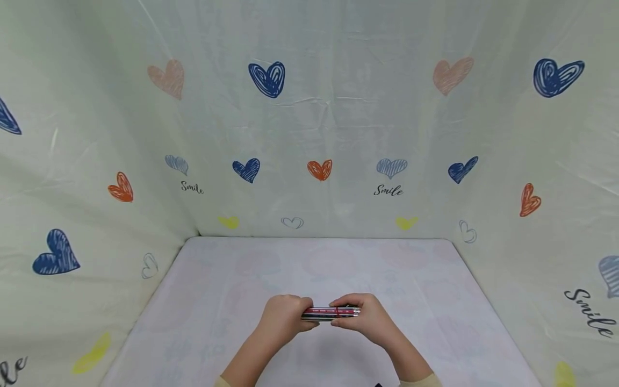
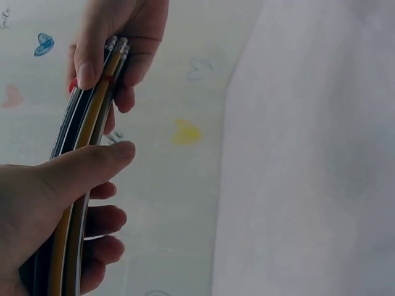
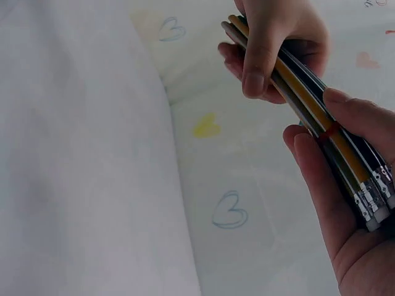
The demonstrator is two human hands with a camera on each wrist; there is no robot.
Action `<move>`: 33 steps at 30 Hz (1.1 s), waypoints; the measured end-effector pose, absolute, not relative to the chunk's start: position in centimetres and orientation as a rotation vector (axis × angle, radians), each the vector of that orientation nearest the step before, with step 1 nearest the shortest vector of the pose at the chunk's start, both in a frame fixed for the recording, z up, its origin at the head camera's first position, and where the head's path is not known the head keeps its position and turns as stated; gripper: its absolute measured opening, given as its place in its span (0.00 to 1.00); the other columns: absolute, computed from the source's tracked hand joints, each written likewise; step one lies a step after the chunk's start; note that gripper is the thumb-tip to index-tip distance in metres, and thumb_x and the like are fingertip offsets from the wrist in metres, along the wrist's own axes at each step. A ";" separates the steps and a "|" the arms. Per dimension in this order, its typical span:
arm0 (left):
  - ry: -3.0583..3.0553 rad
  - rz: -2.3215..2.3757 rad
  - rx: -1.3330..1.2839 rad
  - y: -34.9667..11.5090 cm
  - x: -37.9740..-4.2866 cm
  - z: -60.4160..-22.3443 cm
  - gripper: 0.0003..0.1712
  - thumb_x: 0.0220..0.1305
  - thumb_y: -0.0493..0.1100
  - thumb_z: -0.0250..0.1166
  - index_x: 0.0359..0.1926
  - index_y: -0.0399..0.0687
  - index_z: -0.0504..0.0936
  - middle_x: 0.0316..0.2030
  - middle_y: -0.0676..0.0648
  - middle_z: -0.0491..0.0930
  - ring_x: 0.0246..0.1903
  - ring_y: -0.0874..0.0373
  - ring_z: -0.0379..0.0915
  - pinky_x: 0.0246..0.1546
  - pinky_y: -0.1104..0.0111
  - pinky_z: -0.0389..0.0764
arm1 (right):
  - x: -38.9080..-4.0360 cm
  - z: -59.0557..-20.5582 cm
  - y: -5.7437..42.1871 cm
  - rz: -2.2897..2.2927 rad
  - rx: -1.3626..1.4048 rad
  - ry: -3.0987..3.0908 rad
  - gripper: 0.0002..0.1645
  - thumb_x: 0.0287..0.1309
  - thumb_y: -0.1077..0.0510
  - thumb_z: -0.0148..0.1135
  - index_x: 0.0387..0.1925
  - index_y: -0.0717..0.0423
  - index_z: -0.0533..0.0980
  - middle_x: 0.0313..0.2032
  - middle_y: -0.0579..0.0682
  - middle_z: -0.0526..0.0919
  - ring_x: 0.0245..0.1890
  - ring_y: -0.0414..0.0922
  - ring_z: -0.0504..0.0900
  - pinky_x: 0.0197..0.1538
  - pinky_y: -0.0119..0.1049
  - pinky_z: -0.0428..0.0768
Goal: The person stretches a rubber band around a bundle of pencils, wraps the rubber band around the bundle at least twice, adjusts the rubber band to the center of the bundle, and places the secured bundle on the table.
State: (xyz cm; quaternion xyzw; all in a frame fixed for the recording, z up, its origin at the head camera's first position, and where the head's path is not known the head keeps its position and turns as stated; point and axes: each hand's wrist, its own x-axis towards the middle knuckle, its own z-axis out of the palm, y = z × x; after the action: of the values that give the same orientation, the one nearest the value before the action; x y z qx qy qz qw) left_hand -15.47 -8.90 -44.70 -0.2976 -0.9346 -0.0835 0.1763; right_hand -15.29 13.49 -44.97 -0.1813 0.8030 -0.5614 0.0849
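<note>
A bundle of pencils (image 1: 323,313) with metal ferrules and pale erasers at one end lies across the front of me, held in both hands above the table. My left hand (image 1: 284,314) grips the bundle toward its other end, thumb across the pencils and fingers underneath. With thumb and fingers on opposite sides, my right hand (image 1: 364,316) holds the eraser end. A thin red band (image 3: 329,132) crosses the pencils a short way from the erasers (image 3: 375,216), between thumb and fingertips of the right hand. Yellow and dark pencils show in both wrist views.
Beneath the hands spreads a table with a pale cover (image 1: 338,274). A whitish curtain (image 1: 333,123) printed with hearts and the word "Smile" stands behind it and along both sides.
</note>
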 end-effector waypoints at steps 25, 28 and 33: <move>-2.181 -2.057 -0.183 -10.2 -14.5 -46.9 0.26 0.45 0.36 0.79 0.46 0.48 0.78 0.44 0.45 0.80 0.36 0.57 0.77 0.34 0.68 0.80 | -15.3 -45.8 14.1 -2.019 -0.329 2.093 0.19 0.46 0.66 0.75 0.43 0.68 0.81 0.36 0.58 0.84 0.31 0.49 0.85 0.39 0.39 0.82; -2.135 -2.087 -0.174 -9.9 -14.4 -47.0 0.23 0.44 0.35 0.79 0.42 0.44 0.79 0.41 0.44 0.81 0.37 0.57 0.78 0.34 0.68 0.81 | -15.4 -45.7 14.2 -2.006 -0.327 2.088 0.18 0.46 0.67 0.74 0.41 0.68 0.80 0.35 0.58 0.84 0.31 0.50 0.85 0.39 0.41 0.83; -2.083 -2.082 -0.122 -9.4 -14.4 -47.4 0.20 0.44 0.38 0.79 0.37 0.43 0.78 0.38 0.45 0.82 0.35 0.58 0.79 0.33 0.69 0.81 | -15.9 -45.4 14.6 -1.921 -0.361 2.193 0.19 0.46 0.65 0.75 0.40 0.64 0.77 0.35 0.55 0.82 0.35 0.48 0.82 0.38 0.40 0.80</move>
State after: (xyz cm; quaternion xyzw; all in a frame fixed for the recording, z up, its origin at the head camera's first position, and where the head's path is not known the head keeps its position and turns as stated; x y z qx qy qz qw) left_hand -14.36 -9.40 -47.35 -0.0410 -0.7035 -0.7029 0.0968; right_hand -15.86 14.57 -45.35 -0.1224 0.7427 -0.6505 0.1016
